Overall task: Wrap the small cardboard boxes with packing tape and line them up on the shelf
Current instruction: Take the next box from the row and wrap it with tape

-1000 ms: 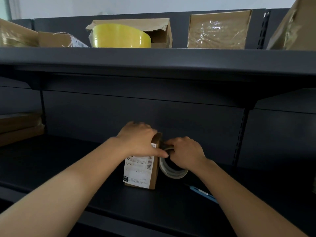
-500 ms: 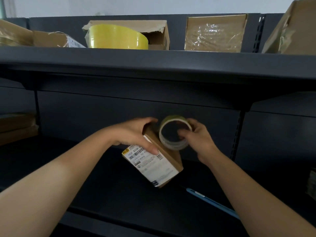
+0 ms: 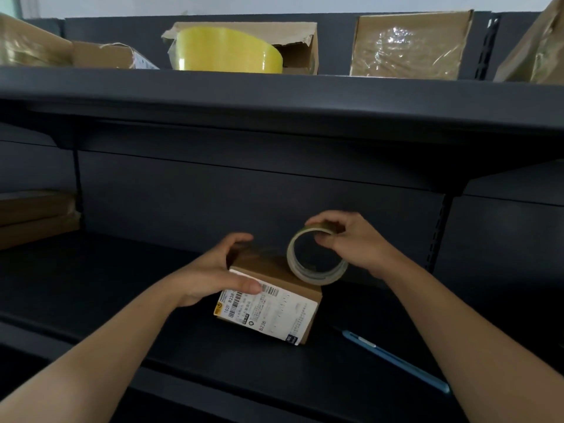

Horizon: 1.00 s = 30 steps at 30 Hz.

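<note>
A small cardboard box (image 3: 274, 309) with a white shipping label on its near face lies on the dark lower shelf (image 3: 122, 288). My left hand (image 3: 213, 273) grips its left end, thumb across the label and fingers over the top. My right hand (image 3: 351, 239) pinches the top of a clear packing tape roll (image 3: 314, 257), which stands on edge against the box's top right. A stretch of tape seems to run from the roll over the box top.
A blue utility knife (image 3: 393, 360) lies on the shelf to the right of the box. Flat cardboard (image 3: 33, 218) is stacked at far left. The upper shelf (image 3: 274, 87) carries a large yellow tape roll (image 3: 225, 50) and several tape-wrapped boxes (image 3: 409, 44).
The box went from standing upright to tilted and lifted, and now lies on its long side on the shelf. The tape roll rose from beside the box to above its top right.
</note>
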Tool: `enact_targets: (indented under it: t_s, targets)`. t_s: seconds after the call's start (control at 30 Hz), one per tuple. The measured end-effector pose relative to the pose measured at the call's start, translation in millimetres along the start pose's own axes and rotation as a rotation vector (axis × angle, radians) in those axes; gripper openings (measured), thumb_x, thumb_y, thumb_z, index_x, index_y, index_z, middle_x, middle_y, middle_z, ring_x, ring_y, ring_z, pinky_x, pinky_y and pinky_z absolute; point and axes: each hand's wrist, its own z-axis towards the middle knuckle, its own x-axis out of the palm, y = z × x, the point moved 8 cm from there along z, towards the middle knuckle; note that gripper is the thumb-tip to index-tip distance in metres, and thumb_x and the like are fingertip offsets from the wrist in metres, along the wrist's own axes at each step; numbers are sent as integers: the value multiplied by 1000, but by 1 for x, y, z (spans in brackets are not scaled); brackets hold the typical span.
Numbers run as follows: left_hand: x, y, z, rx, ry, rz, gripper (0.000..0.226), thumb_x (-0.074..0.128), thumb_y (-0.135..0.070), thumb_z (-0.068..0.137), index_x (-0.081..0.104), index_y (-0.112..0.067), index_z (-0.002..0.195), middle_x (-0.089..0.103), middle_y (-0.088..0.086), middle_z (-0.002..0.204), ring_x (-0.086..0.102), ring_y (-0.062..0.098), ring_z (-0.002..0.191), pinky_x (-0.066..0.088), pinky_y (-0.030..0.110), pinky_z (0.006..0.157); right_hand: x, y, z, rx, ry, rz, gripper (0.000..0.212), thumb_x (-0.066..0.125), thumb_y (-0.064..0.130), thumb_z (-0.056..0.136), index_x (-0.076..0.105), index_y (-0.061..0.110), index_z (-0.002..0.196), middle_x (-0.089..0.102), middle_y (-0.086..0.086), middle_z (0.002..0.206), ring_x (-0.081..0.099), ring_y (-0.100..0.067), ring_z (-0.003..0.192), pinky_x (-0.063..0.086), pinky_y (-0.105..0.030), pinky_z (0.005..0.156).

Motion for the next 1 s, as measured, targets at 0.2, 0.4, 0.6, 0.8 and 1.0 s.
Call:
enact_targets:
  t_s: [0.2, 0.4, 0.6, 0.8, 1.0]
  targets:
    - [-2, 3, -1, 3, 15, 14, 110, 94, -46, 26, 43, -39, 123, 51, -3, 126, 62, 16, 108, 54, 30, 83, -7, 5, -5, -45, 42, -79, 31, 60, 5, 89, 72, 33, 97, 66, 15, 100, 60, -7, 101, 46, -24, 91]
    - [-8, 15, -4, -32, 27, -6, 110, 95, -41, 29, 41, -40, 125, 49, -2, 128, 61, 18, 111, 53, 34, 90, 0, -2, -6, 14, 191, -299, 28, 61, 13, 91, 71, 38, 99, 66, 14, 112, 58, -3, 103, 43, -18, 86]
    - [-12, 25, -4, -65, 48, -7, 112, 96, -35, 33, 38, -42, 129, 45, -7, 133, 56, 16, 117, 50, 36, 97, 5, -7, -8, 22, 208, -209, 34, 52, 13, 97, 68, 41, 107, 62, 15, 111, 59, -11, 77, 49, -23, 64]
    - [-14, 30, -1, -65, 51, -4, 104, 92, -27, 42, 38, -45, 128, 44, -8, 135, 53, 16, 121, 47, 35, 100, 6, -19, -9, 52, 255, -121, 35, 53, 10, 96, 73, 39, 98, 70, -1, 95, 50, -1, 55, 35, -19, 56]
    - [-16, 33, 1, -78, 52, -4, 105, 91, -25, 43, 35, -45, 130, 42, -11, 134, 51, 14, 120, 49, 29, 94, 19, -27, -8, 29, 302, -343, 45, 53, 7, 92, 69, 49, 95, 64, 15, 119, 58, -4, 107, 46, -23, 95]
